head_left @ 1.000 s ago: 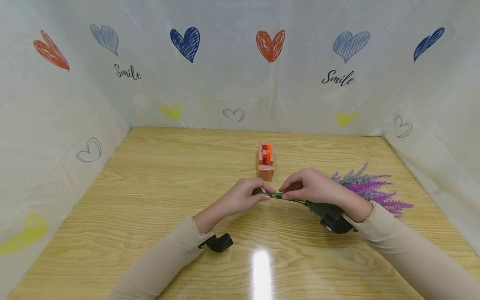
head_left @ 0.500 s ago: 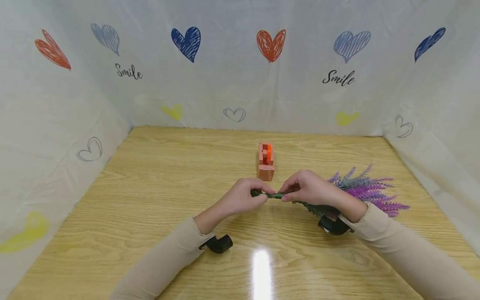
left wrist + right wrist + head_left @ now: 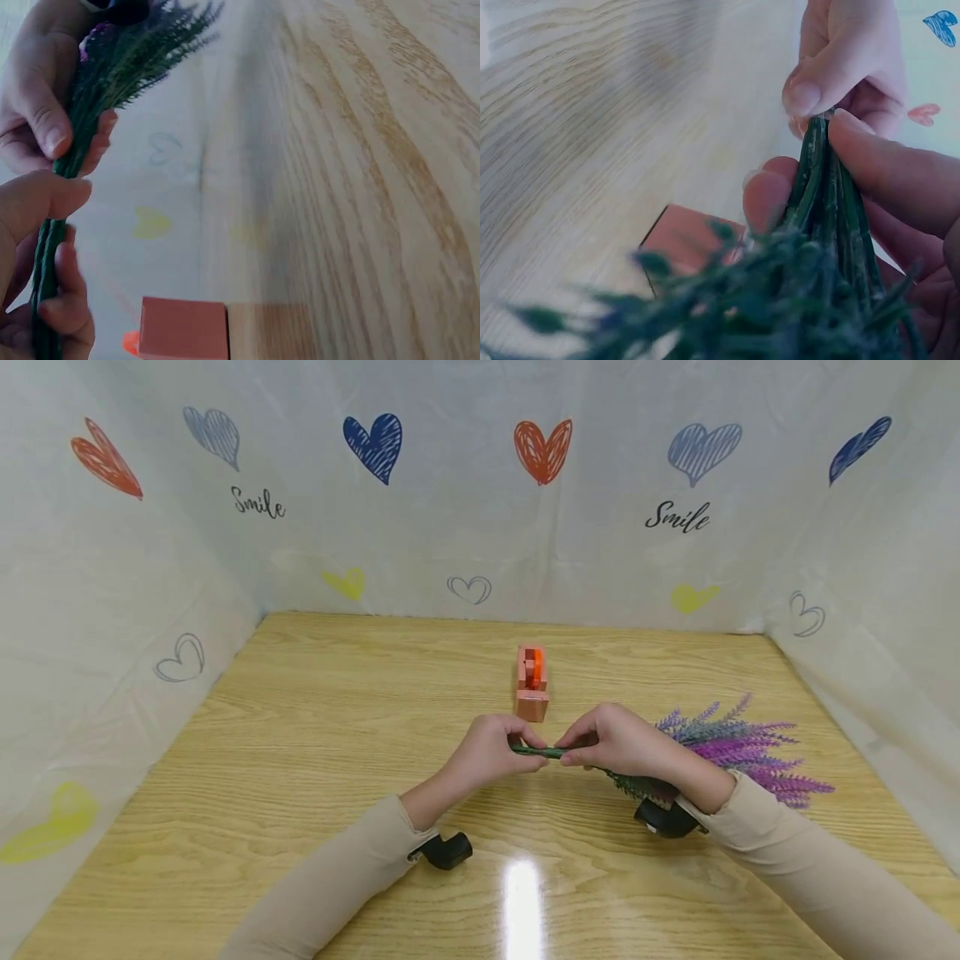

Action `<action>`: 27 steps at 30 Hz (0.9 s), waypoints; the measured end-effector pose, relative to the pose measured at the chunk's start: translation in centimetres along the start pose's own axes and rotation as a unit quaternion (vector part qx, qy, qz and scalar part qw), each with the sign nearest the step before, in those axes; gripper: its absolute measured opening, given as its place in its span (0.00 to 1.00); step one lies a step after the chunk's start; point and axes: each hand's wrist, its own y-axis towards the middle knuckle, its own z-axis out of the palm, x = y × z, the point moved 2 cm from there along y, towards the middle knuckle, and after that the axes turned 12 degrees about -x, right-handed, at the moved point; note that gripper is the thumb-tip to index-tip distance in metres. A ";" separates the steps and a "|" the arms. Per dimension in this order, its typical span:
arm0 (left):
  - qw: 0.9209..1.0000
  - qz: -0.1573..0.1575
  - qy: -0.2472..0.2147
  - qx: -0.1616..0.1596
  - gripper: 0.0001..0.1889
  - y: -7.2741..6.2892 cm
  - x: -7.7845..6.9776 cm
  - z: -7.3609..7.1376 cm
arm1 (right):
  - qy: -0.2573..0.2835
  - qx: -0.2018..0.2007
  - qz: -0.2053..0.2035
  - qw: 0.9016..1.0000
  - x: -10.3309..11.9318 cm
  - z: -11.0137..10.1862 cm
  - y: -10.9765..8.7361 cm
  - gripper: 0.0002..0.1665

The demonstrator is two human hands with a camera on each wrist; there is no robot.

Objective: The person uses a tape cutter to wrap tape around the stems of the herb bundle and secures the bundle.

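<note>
A bunch of purple artificial lavender [image 3: 731, 747] lies sideways in my hands, its flower heads to the right and its green stems [image 3: 825, 195] to the left. My left hand [image 3: 497, 747] pinches the stems near their lower end between thumb and fingers. Just beside it, my right hand [image 3: 618, 739] pinches the same stems closer to the flowers. In the left wrist view the thumbs of both hands almost meet along the stems [image 3: 46, 277]. The right forearm covers part of the leaves in the head view.
A pink tape dispenser [image 3: 532, 706] with an orange roll [image 3: 537, 668] stands behind the hands on the wood-grain table [image 3: 337, 693]. A pale curtain [image 3: 465, 527] printed with hearts encloses the table at the back and sides. Black wrist cameras [image 3: 446, 850] hang below both cuffs.
Both hands keep their pinch on the stems. The left hand has shifted a little and more green stem shows between its fingers; the flower heads have swung slightly.
</note>
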 end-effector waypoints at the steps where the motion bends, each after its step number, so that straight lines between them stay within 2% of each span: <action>1: 1.000 0.004 0.003 -0.005 0.04 0.0 0.0 0.0 | 0.000 -0.001 0.002 1.000 0.1 0.0 0.0 0.08; 6: 0.999 0.018 0.022 -0.032 0.06 -0.2 -0.3 0.2 | 0.005 -0.009 0.005 1.000 0.2 -0.2 0.0 0.08; 10: 0.999 0.016 0.026 -0.016 0.08 -0.1 -0.2 0.0 | 0.005 -0.012 0.006 1.000 0.1 -0.2 0.0 0.08; 14: 0.999 -0.036 -0.005 0.034 0.14 0.2 0.2 -0.7 | -0.003 -0.015 0.009 1.000 -0.1 -0.2 0.0 0.08; 18: 0.994 -0.095 -0.012 0.054 0.18 0.6 0.8 -1.5 | -0.010 -0.022 0.014 1.000 -0.3 -0.2 0.0 0.08; 22: 0.983 -0.155 -0.057 0.084 0.19 0.6 1.1 -1.6 | -0.013 -0.030 0.014 0.999 -0.4 -0.4 0.1 0.08; 25: 0.965 -0.199 -0.125 0.121 0.19 0.6 1.3 -1.5 | -0.011 -0.028 0.014 0.999 -0.4 -0.4 0.2 0.08; 27: 0.953 -0.213 -0.160 0.145 0.19 0.5 1.4 -1.4 | -0.011 -0.026 0.013 1.000 -0.3 -0.4 0.1 0.09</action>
